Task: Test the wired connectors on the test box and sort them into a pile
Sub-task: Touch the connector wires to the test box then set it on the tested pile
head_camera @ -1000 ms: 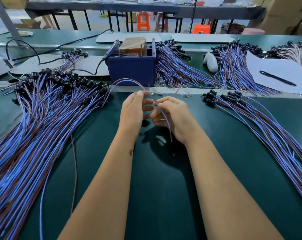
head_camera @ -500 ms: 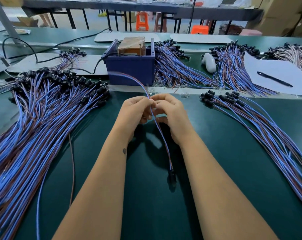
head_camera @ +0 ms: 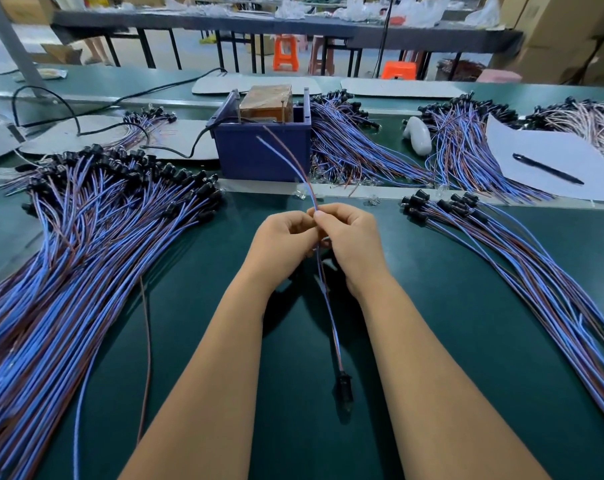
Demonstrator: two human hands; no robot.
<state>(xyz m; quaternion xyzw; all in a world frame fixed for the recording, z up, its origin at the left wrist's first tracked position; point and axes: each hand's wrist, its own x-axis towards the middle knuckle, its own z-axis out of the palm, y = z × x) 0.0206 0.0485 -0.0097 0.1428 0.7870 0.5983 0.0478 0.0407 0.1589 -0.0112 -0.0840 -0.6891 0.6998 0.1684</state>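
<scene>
My left hand (head_camera: 280, 244) and my right hand (head_camera: 352, 240) meet at the middle of the green table, both pinching one blue-and-brown wired connector (head_camera: 328, 313). Its free wire ends (head_camera: 283, 154) stick up toward the blue test box (head_camera: 262, 154). Its black plug (head_camera: 343, 386) hangs low between my forearms. A big pile of the same connectors (head_camera: 86, 254) covers the left of the table. A smaller pile (head_camera: 522, 258) lies on the right.
More connector bundles (head_camera: 356, 154) lie behind and right of the test box. A white sheet with a black pen (head_camera: 546, 168) sits at the far right, a white object (head_camera: 416, 135) beside it. A black cable (head_camera: 176, 152) runs into the box.
The wire ends have swung up from a loop at the left to point at the test box. The black plug has dropped lower between my forearms. Both hands stay together.
</scene>
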